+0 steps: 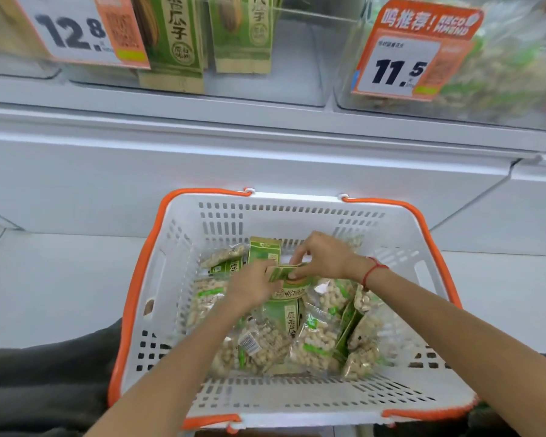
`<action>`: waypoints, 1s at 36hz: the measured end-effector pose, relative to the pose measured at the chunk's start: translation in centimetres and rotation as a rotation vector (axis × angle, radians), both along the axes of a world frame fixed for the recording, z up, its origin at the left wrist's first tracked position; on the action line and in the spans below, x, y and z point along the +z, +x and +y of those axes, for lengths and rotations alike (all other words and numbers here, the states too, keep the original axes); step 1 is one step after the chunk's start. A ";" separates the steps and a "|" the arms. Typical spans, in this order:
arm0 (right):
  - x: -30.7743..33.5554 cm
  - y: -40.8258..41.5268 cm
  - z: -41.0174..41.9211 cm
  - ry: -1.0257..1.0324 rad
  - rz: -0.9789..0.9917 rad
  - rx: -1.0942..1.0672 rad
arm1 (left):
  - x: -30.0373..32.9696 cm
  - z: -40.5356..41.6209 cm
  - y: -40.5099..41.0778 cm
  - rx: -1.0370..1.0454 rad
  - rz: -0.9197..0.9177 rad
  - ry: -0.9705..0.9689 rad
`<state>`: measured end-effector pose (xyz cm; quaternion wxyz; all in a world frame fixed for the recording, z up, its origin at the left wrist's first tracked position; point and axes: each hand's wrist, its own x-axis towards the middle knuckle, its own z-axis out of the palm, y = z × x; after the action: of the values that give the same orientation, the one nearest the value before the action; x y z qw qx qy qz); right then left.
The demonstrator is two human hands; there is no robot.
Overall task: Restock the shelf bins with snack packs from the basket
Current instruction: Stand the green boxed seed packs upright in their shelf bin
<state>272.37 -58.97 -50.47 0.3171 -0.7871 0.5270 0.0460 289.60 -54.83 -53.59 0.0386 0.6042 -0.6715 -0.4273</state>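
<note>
both hands meet over the far middle of the white slotted basket [177, 279]: the left hand [254, 287] and right hand [323, 258] each pinch a flat, green paper snack pack [281, 272], its long axis lying left to right, above crinkly clear nut bags [319, 342]. its matching clear shelf bin [281, 80] stands straight above, well apart.

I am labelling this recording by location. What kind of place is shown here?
Most likely a shop aisle: price tags hang on clear shelf bins of packaged snacks, and a shopping basket full of snack packs sits below.
</note>
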 end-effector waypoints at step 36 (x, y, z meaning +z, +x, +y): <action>-6.7 4.4 -0.9 0.246 0.076 -0.268 | 1.0 -0.7 7.3 0.504 0.396 0.207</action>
<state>276.76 -59.88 -57.18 0.3943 -0.6628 0.6291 0.0973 296.89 -55.55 -52.58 0.2111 0.6571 -0.4337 -0.5793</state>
